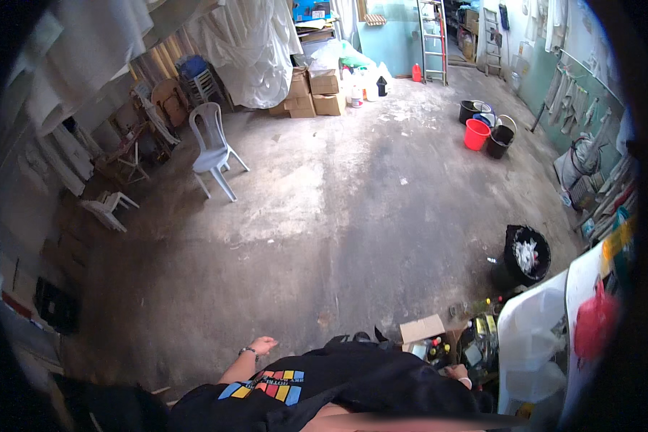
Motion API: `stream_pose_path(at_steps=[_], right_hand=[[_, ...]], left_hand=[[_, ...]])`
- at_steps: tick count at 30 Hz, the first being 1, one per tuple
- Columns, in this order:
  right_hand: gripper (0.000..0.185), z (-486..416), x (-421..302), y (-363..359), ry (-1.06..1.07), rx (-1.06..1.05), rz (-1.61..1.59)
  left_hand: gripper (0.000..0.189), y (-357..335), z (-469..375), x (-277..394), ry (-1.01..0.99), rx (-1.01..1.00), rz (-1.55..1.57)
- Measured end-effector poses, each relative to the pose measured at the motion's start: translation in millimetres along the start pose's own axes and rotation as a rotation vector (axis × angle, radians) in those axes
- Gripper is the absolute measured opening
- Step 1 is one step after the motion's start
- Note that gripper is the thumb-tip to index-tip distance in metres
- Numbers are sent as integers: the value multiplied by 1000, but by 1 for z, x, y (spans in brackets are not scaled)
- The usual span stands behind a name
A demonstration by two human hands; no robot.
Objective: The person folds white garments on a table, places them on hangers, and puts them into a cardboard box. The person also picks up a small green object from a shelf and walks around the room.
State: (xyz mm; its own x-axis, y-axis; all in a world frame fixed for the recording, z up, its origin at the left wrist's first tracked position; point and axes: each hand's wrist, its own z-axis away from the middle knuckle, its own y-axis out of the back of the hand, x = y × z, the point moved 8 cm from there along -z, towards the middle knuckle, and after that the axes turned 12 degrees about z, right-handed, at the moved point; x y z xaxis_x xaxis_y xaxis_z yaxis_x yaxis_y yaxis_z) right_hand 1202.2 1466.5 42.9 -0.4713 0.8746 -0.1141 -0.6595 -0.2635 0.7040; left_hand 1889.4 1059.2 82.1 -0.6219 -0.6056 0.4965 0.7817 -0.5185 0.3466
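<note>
My left hand (263, 345), with a dark beaded bracelet at the wrist, is held out over the concrete floor (302, 281); its fingers are curled and too small to tell whether they hold anything. Low at the right, my right hand (456, 371), a pale band at its wrist, is beside an opened cardboard box (422, 329) of bottles with red and yellow caps. More bottles (478, 351) are packed just right of that hand. Whether the right hand touches or grips something cannot be made out.
A lined black bin (525, 259) with white waste stands at the right, near white panels (534, 324). Red (476, 135) and black buckets (500, 141) are farther off. A grey plastic chair (213, 154) stands at the left. Cartons (328, 103), plastic jugs (356, 94) and a ladder (433, 43) are at the back.
</note>
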Motion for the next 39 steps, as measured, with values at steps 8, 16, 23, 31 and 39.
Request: stream_pose_path(at_steps=[8, 16, 23, 31, 39], right_hand=[[34, -170, -289, 79, 419, -7, 8], [34, -247, -467, 173, 429, -1, 31], [38, -317, -490, 242, 83, -75, -3], [38, -495, -554, 276, 197, -24, 192], [37, -641, -779, 479, 191, -121, 36]], left_hand=[[59, 8, -109, 142, 13, -112, -15], [51, 87, -312, 241, 22, -107, -96], [48, 138, -436, 441, 10, -51, -204], [55, 107, -547, 697, -335, -157, -81], [50, 120, -632, 797, -148, -220, -163]])
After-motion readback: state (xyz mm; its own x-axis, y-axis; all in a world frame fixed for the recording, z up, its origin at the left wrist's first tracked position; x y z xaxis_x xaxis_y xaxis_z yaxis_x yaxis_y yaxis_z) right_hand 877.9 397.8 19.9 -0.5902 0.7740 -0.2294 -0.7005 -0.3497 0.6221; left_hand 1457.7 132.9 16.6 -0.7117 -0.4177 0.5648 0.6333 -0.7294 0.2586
